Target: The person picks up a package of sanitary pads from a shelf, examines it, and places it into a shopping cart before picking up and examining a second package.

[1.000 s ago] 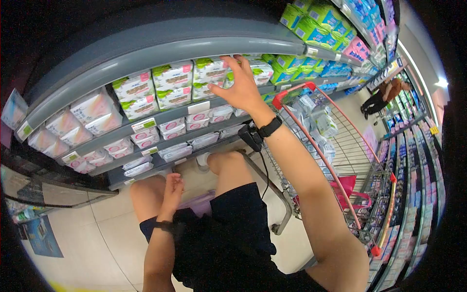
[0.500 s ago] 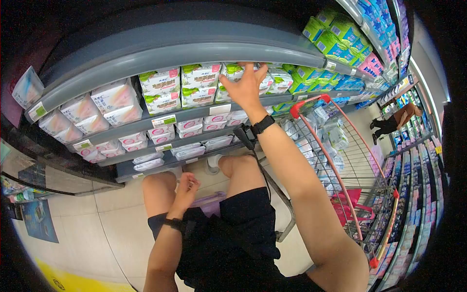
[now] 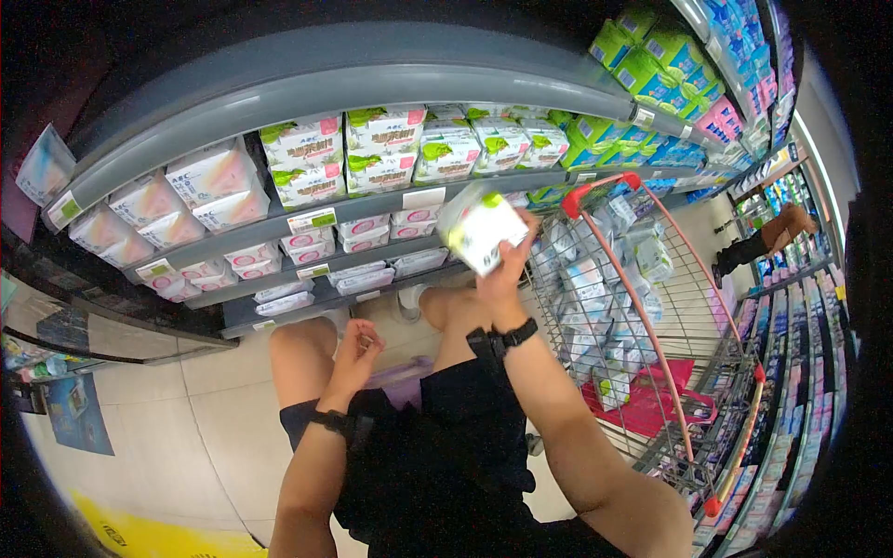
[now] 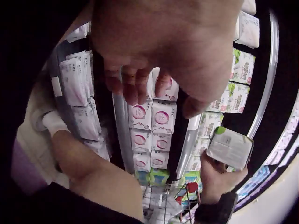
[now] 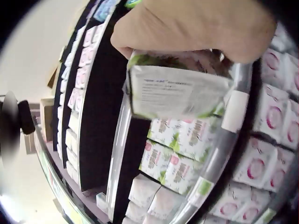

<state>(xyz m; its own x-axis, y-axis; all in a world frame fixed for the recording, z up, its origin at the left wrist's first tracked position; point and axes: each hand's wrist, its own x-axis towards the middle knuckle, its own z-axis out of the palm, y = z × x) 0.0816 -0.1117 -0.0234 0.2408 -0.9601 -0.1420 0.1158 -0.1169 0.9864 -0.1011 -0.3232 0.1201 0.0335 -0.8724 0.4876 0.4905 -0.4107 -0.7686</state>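
Note:
My right hand (image 3: 507,277) grips a white and green sanitary pad pack (image 3: 482,231), holding it in front of the shelf's lower rows. In the right wrist view the fingers press along one side of the pack (image 5: 173,93), and its printed pale face shows. Matching green and white packs (image 3: 302,156) stand in stacked columns on the shelf, the third column lower than the two to its left. My left hand (image 3: 358,352) hangs above the thigh with loosely curled fingers and nothing in it; in the left wrist view it is near pink-ringed packs (image 4: 162,119).
A wire shopping cart with a red-cornered rim (image 3: 609,232) stands at the right, holding many packs and a pink bag (image 3: 642,405). White packs with pastel stripes (image 3: 219,195) fill the shelf's left end. Another person (image 3: 767,240) is farther down the aisle.
My right hand was at the top of the third column; it has drawn a pack off the shelf and brought it down toward me. The left hand stays over the thigh.

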